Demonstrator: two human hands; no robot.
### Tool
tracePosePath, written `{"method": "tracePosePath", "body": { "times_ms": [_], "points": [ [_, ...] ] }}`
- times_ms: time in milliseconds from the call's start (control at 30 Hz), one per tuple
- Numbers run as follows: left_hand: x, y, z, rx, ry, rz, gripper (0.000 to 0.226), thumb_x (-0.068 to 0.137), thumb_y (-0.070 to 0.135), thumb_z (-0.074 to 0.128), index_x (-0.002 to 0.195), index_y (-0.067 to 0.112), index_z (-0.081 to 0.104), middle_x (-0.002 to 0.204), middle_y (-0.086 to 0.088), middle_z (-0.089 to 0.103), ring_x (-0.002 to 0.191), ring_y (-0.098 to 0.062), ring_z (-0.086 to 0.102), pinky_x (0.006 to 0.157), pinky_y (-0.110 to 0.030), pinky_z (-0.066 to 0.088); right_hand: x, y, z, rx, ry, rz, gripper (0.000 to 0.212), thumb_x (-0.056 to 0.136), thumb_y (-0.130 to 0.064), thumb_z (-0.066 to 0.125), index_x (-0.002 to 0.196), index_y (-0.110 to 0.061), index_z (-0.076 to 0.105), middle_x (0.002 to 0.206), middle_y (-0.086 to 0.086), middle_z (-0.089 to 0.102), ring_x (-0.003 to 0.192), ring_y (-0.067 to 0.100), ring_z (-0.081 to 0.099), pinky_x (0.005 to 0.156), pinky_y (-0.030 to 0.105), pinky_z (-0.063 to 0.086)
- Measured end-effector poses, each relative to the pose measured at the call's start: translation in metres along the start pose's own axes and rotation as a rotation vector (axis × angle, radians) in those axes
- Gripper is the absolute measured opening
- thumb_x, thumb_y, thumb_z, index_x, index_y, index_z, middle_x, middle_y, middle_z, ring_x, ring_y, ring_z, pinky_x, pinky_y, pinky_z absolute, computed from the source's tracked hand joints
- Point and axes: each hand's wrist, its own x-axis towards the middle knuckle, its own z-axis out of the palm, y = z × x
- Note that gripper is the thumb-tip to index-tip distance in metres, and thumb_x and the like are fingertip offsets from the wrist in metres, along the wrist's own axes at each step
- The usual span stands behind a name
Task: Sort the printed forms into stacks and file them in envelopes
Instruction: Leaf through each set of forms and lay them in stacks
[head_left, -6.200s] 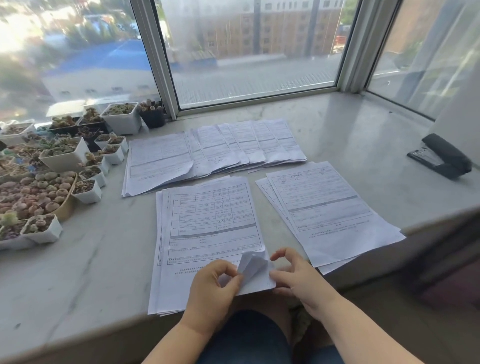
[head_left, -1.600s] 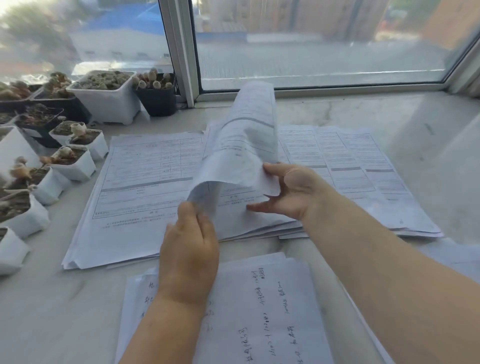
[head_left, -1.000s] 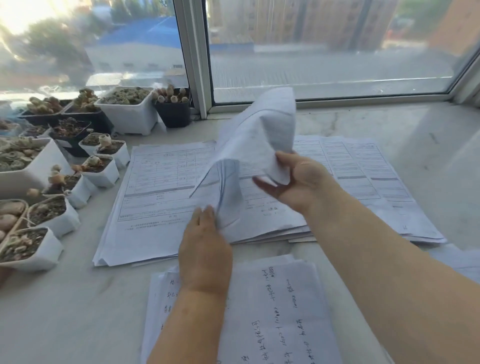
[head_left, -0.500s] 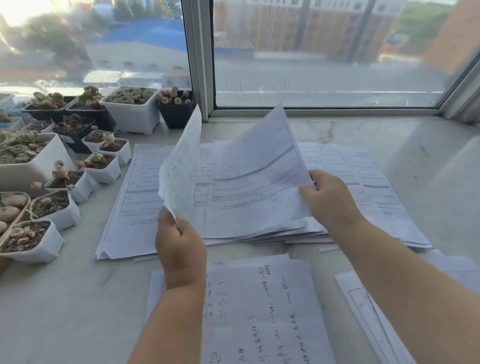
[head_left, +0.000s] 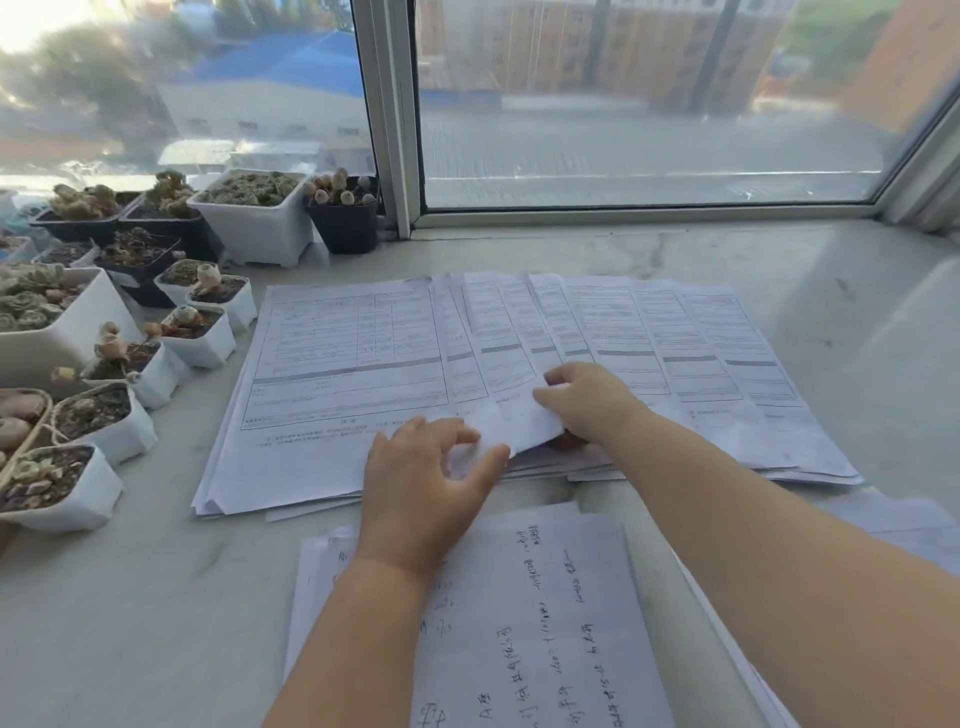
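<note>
A fanned row of printed forms (head_left: 649, 343) lies across the marble sill, with a thicker pile of forms (head_left: 332, 364) at its left end. My right hand (head_left: 589, 405) grips the near edge of one sheet (head_left: 524, 421) in the fan, fingers on top. My left hand (head_left: 423, 483) rests beside it, thumb and loosely curved fingers touching that sheet's near left corner. Nearer to me sits a stack of sheets (head_left: 524, 623) with handwriting facing up, partly under my left forearm.
Many small pots of succulents (head_left: 104, 364) crowd the sill's left side, up to the window frame (head_left: 389, 130). Another paper stack (head_left: 893, 519) peeks out behind my right arm. Bare marble sill (head_left: 857, 270) extends to the right.
Half a second ago both hands held sheets raised above the fan. The sheets now lie flat on the row, and my hands have come together at their near edge.
</note>
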Motion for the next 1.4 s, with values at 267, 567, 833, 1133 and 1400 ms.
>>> {"method": "tracePosePath", "body": {
  "times_ms": [267,567,833,1133,1400],
  "points": [
    [0.012,0.013,-0.003,0.131,-0.177,-0.106,0.027,0.088,0.013,0.046,0.094,0.026,0.068,0.123,0.013,0.058,0.121,-0.011,0.045,0.116,-0.044,0.013,-0.117,0.031,-0.034,0.075,0.021,-0.156,0.015,0.092,-0.021,0.054,0.083,-0.029,0.063,0.074,-0.002,0.068,0.058,0.012,0.061,0.063,0.036,0.054],
    [-0.105,0.044,-0.05,0.083,-0.146,0.294,0.029,0.092,0.016,0.054,0.119,0.023,0.062,0.138,0.008,0.046,0.133,-0.012,0.035,0.109,-0.013,0.013,-0.295,0.117,-0.007,0.022,-0.086,0.042,0.013,0.078,-0.03,0.073,0.072,-0.032,0.062,0.065,-0.02,0.061,0.049,0.002,0.05,0.06,0.01,0.042],
    [-0.27,0.071,-0.065,0.163,-0.462,0.391,0.051,0.055,0.068,0.075,0.094,0.034,0.07,0.119,0.012,0.059,0.11,-0.001,0.058,0.095,-0.024,0.047,-0.341,0.131,0.006,0.153,-0.149,0.117,0.011,0.085,-0.024,0.07,0.08,-0.018,0.063,0.053,-0.006,0.061,0.05,0.001,0.055,0.056,0.018,0.045],
    [-0.3,0.061,-0.072,0.017,-0.47,0.273,0.04,0.076,0.056,0.068,0.112,0.042,0.062,0.117,0.047,0.029,0.118,0.016,0.03,0.092,0.008,0.012,-0.365,0.135,-0.003,0.62,-0.362,0.336,0.017,0.091,-0.021,0.065,0.099,-0.007,0.072,0.088,0.011,0.074,0.069,0.015,0.068,0.059,0.023,0.054],
    [-0.302,0.055,-0.07,-0.21,-0.477,0.151,0.005,0.083,0.039,0.069,0.087,0.037,0.071,0.112,0.028,0.061,0.119,0.013,0.044,0.112,-0.02,0.018,-0.364,0.137,0.006,0.721,-0.315,0.353,0.014,0.091,-0.019,0.067,0.091,-0.005,0.07,0.078,0.007,0.068,0.056,0.009,0.062,0.05,0.019,0.051]
  ]
}}
